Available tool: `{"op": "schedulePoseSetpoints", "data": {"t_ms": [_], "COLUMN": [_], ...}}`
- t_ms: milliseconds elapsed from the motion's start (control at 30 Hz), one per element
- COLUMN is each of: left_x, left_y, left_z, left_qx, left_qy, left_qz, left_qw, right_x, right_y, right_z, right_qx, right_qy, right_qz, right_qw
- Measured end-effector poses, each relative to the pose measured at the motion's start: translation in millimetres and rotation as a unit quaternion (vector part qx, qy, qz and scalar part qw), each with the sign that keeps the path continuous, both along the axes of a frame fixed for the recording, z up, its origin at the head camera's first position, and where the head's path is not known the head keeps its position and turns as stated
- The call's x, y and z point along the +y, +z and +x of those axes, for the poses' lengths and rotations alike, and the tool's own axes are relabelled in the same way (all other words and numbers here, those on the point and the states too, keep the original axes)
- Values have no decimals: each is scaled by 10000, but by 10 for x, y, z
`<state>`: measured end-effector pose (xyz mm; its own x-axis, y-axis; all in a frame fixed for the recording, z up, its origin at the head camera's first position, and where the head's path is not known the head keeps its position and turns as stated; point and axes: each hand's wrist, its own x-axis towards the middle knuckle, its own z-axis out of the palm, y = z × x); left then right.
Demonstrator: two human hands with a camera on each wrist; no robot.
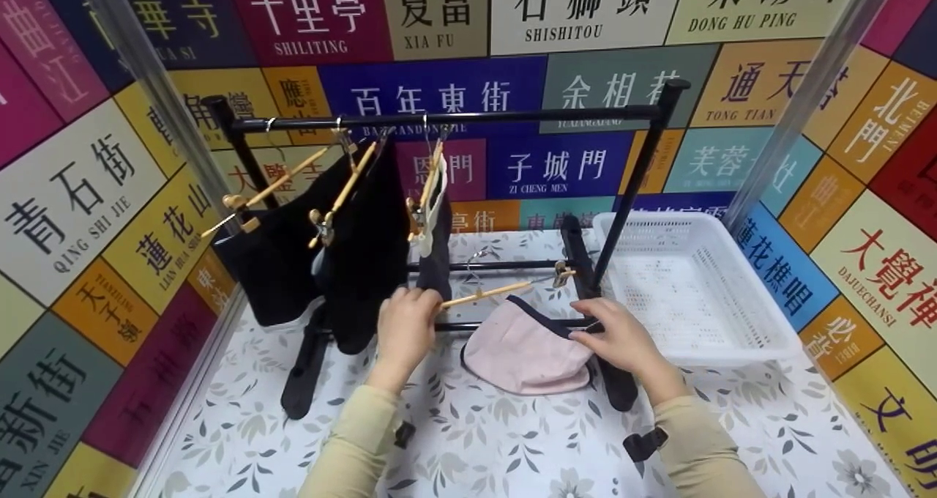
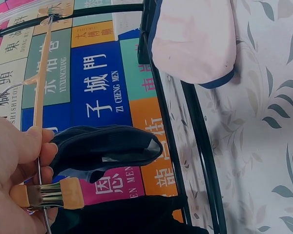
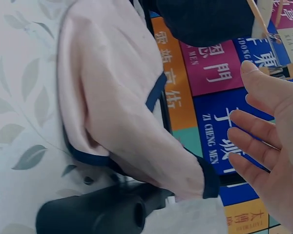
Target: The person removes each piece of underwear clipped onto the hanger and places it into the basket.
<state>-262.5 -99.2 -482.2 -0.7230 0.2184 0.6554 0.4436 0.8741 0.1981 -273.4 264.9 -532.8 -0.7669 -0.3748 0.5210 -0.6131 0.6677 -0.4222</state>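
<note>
Left hand (image 1: 407, 331): the grip pinches one end of a wooden hanger (image 1: 492, 293) by its clip (image 2: 48, 195).
Right hand (image 1: 622, 340): the grip is wide, fingers apart, near the pink garment (image 1: 523, 351).
Step in hand: seemingly readying hanger for garment.
Next move: probably calls for lifting the garment's edge into the clips.
Garment: soft, dark-trimmed, lightly creased, unclipped, about midway between the tabletop's (image 1: 505, 443) left and right edges.

From here I see the left hand (image 2: 10, 163) pinching a wooden hanger (image 2: 39, 102) beside its clip (image 2: 72, 192); navy-trimmed pink cloth (image 2: 195, 41) overlaps black bars (image 2: 195, 109).
</note>
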Motion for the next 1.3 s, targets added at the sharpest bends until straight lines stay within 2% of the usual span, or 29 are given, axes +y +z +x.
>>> {"op": "schedulePoseSetpoints", "data": {"t_ms": [233, 367, 600, 767, 1000, 1300], "left_x": [-22, -30, -48, -57, -57, -57], "left_y": [-16, -25, -44, -55, -78, -91], "left_z": [-3, -9, -21, -31, -31, -30], "left_qx": [-4, -17, -133, -201, -26, -51], "left_qy": [133, 167, 312, 369, 360, 321], "left_qz": [49, 113, 76, 41, 83, 135], "left_qw": [9999, 9998, 9994, 9991, 9993, 9994], "right_x": [-134, -221, -361, -449, -531, -599], "right_y": [-61, -103, -269, -325, -392, -498], "right_z": [29, 46, 44, 61, 61, 104], "right_qx": [-376, -449, -403, -516, -720, -963], "right_qy": [64, 133, 293, 226, 101, -121], "right_qz": [464, 650, 967, 1219, 1530, 1893], "right_qw": [9982, 9968, 9941, 9909, 9855, 9771]}}
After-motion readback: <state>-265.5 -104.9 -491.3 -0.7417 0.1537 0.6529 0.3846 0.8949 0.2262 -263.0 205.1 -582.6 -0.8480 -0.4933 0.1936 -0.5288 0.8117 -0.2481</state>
